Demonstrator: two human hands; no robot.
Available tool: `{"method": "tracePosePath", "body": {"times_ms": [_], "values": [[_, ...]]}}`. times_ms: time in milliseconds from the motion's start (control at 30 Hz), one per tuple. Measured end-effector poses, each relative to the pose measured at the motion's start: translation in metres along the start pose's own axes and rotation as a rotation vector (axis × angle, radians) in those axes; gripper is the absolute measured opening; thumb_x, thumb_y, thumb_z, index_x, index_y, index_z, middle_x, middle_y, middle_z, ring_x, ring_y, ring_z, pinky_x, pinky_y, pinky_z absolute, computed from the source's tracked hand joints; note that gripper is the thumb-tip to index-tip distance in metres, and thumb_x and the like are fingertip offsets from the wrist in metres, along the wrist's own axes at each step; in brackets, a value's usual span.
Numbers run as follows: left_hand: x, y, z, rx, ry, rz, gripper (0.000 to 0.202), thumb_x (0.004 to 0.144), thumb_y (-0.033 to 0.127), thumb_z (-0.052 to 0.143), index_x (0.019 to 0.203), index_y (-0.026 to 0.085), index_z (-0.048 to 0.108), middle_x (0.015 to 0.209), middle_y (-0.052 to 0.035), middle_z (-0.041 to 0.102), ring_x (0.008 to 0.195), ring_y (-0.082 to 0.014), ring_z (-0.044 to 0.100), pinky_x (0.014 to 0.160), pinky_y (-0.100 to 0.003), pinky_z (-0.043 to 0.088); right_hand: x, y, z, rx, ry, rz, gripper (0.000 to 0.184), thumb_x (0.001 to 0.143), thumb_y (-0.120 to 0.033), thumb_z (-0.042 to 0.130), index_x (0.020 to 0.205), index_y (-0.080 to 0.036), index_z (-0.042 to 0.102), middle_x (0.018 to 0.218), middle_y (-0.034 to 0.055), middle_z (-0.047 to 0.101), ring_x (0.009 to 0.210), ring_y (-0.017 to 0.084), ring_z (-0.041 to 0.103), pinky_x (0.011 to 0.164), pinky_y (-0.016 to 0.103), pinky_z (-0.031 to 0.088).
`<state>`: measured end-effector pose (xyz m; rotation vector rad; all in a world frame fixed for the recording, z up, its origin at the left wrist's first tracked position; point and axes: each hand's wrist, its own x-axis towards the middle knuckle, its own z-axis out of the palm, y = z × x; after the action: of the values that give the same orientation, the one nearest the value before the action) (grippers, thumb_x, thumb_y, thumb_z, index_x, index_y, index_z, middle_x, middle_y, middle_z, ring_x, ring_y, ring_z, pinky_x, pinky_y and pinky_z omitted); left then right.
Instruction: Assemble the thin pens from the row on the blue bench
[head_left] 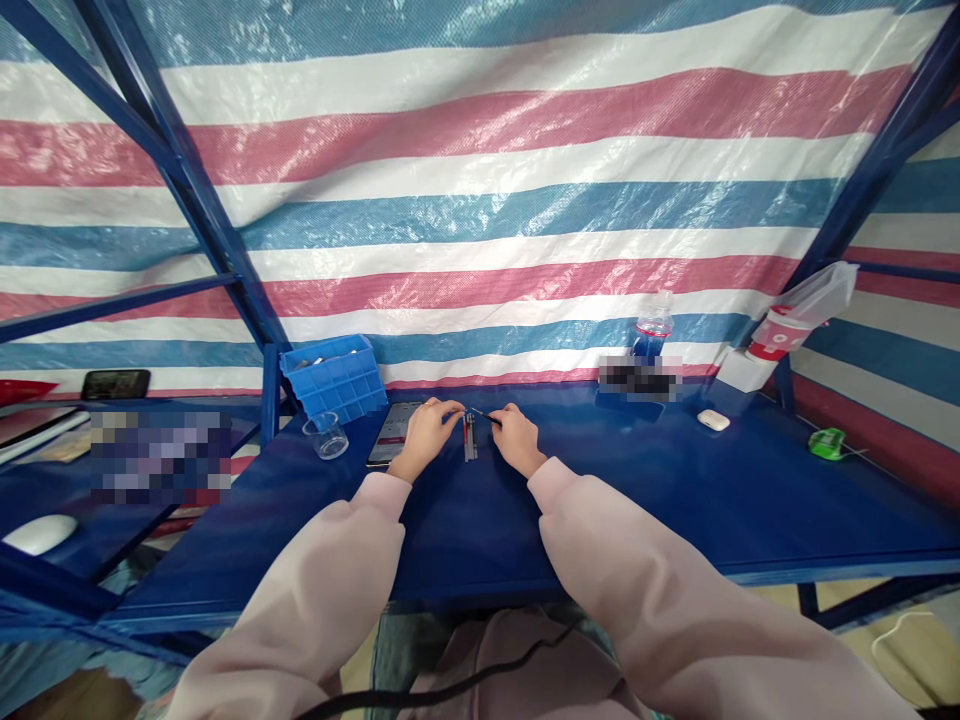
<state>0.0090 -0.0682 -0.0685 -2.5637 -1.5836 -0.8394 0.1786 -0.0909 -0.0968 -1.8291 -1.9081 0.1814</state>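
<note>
Between my hands, a small narrow metal piece (471, 445) with a red strip lies on the blue table. My left hand (429, 432) is at its left, thumb and fingertips pinched together near its far end. What they hold, if anything, is too small to make out. To the right, my right hand (517, 437) is closed around a thin dark pointed tool (489, 417), perhaps tweezers, whose tip reaches left toward the far end of the metal piece. A phone (386, 440) lies beside my left hand, partly covered by it.
On the left stand a clear plastic cup (328, 438) and a blue compartment bin (337, 378) with small parts. Toward the right are a bottle (651, 330), a white earphone case (713, 420), a green tape dispenser (825, 443) and a red-and-white cup (781, 332). Blue metal posts (217, 250) frame the table.
</note>
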Motion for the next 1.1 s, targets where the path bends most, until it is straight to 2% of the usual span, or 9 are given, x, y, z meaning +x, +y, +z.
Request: {"method": "tracePosePath", "body": {"times_ms": [233,667,1100], "values": [[0.0003,0.0007,0.0003,0.027,-0.031,-0.005,0.026,0.086,0.032,0.040,0.095,0.024,0.064,0.087,-0.0023,0.064,0.085,-0.0169,0.055,0.078,-0.026,0.040,0.0003,0.0004,0.0007,-0.003,0.005,-0.001,0.028,0.086,-0.019,0.040,0.101,-0.029,0.061,0.099,0.0008,0.051,0.083,0.012,0.055,0.065,0.021,0.039],[0.0023,-0.0059,0.0065,0.026,0.023,0.079,0.026,0.089,0.027,0.035,0.091,0.021,0.060,0.075,-0.0015,0.064,0.077,-0.0171,0.055,0.071,-0.027,0.038,0.0001,0.0005,0.0008,0.012,0.012,-0.003,0.027,0.086,-0.020,0.040,0.100,-0.028,0.062,0.097,0.0007,0.051,0.081,0.012,0.054,0.063,0.021,0.037],[0.0024,-0.0042,0.0058,-0.001,0.037,0.084,0.014,0.083,0.026,0.048,0.085,0.021,0.061,0.079,-0.0010,0.065,0.080,-0.0173,0.056,0.072,-0.028,0.039,0.0009,0.0024,0.0032,0.031,0.015,-0.015,0.030,0.085,-0.018,0.043,0.103,-0.030,0.063,0.097,0.0009,0.052,0.082,0.012,0.054,0.066,0.021,0.038]]}}
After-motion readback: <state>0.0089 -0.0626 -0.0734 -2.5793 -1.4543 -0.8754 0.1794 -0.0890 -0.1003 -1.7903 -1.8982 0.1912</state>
